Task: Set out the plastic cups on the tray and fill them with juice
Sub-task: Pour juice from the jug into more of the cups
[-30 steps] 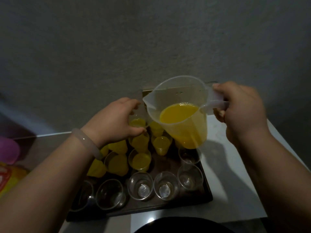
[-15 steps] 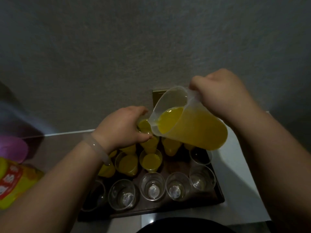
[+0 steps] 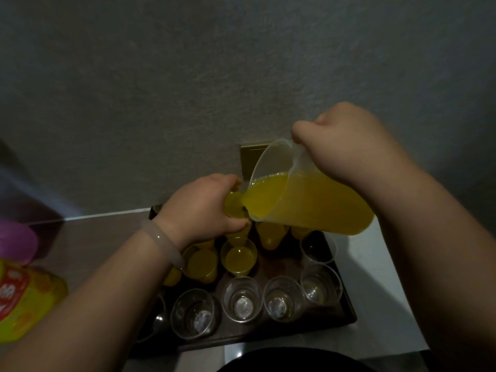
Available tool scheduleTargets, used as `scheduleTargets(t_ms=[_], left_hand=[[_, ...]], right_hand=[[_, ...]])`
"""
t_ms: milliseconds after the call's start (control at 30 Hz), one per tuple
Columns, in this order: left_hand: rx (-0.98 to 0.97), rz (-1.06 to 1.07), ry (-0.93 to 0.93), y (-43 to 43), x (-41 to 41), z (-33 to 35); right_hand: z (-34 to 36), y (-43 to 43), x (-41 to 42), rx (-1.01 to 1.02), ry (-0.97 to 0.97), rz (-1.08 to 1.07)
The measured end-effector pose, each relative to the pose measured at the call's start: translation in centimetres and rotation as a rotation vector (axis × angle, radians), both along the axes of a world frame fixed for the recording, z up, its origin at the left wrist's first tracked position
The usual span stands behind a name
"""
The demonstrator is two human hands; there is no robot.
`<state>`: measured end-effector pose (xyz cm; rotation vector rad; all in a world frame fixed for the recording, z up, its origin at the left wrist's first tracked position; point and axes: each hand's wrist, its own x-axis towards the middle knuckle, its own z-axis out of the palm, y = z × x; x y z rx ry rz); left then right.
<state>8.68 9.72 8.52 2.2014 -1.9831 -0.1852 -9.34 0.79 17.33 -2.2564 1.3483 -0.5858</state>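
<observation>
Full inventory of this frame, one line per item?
tray: one, dark brown, on the table
empty cups: six visible, clear, front row and right edge of tray
filled cups: at least five, yellow juice, middle and back of tray, some hidden
held cup: one, juice inside, under the jug's spout
jug: one, clear with yellow juice, tilted above tray
bottle: one, yellow with red label, far left
table: one, white
bracelet: one, pale, left wrist
left hand: grips held cup
right hand: grips jug
</observation>
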Motion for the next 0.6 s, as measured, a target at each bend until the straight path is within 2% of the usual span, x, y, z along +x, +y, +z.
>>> scheduleTargets(t_ms=[600], left_hand=[[-0.023, -0.009, 0.011, 0.13, -0.61, 0.22]], right_hand=[[0.67, 0.5, -0.58, 0.007, 0.024, 0.026]])
